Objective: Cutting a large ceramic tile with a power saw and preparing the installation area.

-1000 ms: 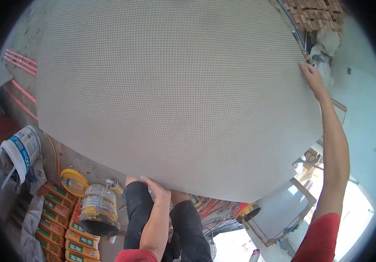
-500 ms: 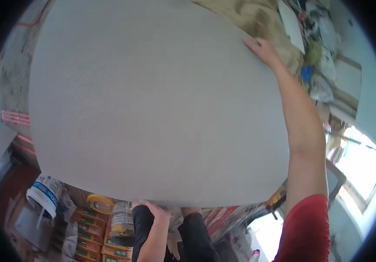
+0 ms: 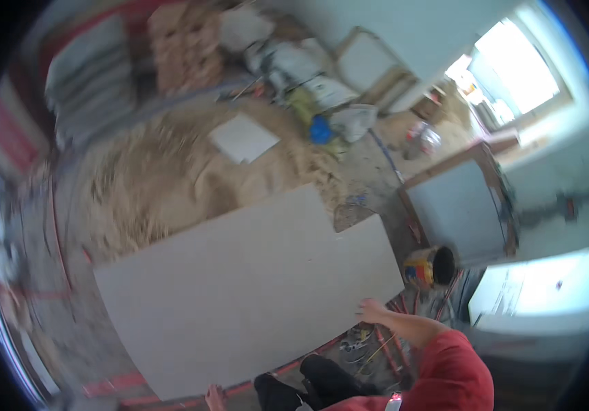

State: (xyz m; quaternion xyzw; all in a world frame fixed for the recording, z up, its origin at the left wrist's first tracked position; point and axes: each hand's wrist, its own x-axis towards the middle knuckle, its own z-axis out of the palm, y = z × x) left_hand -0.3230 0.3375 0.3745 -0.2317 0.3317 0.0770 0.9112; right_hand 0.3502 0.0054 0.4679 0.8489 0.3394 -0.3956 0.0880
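Note:
A large pale tile point(image 3: 239, 301) with a rectangular notch at its far right side stretches in front of me, low over the floor. My left hand point(image 3: 215, 397) holds its near edge toward the left, with the fingers partly cut off from sight beneath. Farther right on the same edge, my right hand point(image 3: 373, 310) grips the tile, some fingertips hidden below it. My knees in dark trousers show between the two hands, close to that edge.
Beyond the tile lies a sand heap point(image 3: 178, 178) with a small white board point(image 3: 244, 138) on it. An open bucket point(image 3: 430, 267) and a wood-framed panel point(image 3: 455, 209) stand at right. Red pipes point(image 3: 390, 349) run across the floor. Stacked sacks point(image 3: 92, 75) are at the far left.
The tile has gone from filling the view to lying lower and farther off, its notch now visible. My right hand has shifted from its upper right edge to the near edge. The view has swung.

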